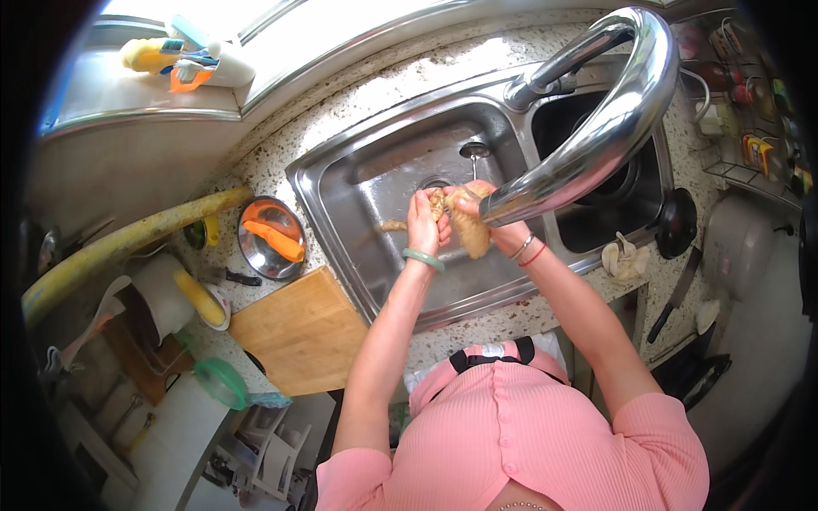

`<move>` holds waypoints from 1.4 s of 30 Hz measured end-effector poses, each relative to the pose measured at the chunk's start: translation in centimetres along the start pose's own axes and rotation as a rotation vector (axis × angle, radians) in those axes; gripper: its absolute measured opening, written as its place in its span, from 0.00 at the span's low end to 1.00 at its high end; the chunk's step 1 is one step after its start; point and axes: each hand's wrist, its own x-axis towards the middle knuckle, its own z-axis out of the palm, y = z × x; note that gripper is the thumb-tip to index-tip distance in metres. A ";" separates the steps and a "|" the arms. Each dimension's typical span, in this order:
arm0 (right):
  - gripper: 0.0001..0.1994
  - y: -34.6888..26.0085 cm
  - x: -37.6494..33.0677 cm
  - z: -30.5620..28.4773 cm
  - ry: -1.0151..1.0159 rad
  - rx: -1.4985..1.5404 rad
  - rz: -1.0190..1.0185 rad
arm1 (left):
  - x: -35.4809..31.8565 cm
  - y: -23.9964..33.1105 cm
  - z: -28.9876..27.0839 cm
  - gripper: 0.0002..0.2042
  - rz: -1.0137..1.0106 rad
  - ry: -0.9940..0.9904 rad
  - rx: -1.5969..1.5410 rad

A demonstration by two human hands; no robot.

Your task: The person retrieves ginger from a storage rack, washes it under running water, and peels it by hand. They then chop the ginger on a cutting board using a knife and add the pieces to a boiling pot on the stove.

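Observation:
My left hand [423, 223], a green bangle at its wrist, is closed around a knobbly brownish piece [437, 204] over the sink. My right hand [467, 199], partly behind the tap, is closed on a tan, fibrous scrubber-like pad [470, 232] that hangs below the fingers. The two hands meet, pad beside piece; whether the pad presses on it I cannot tell. To the left of my left hand, a slim tan length [392, 226] shows in the steel sink basin [358, 183]; whether it joins the held piece is hidden.
The thick chrome tap [588, 153] arches over my right hand. Left of the sink are a steel bowl [271, 260] with orange peeled pieces, a wooden cutting board [298, 334] and a long yellowish gourd-like thing [136, 247]. A knife [675, 295] and a black ladle-like utensil [677, 223] lie right.

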 end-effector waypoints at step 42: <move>0.10 2.0 0.9 2.4 0.420 -0.409 -0.418 | 0.7 -1.9 1.3 0.12 0.801 0.083 0.492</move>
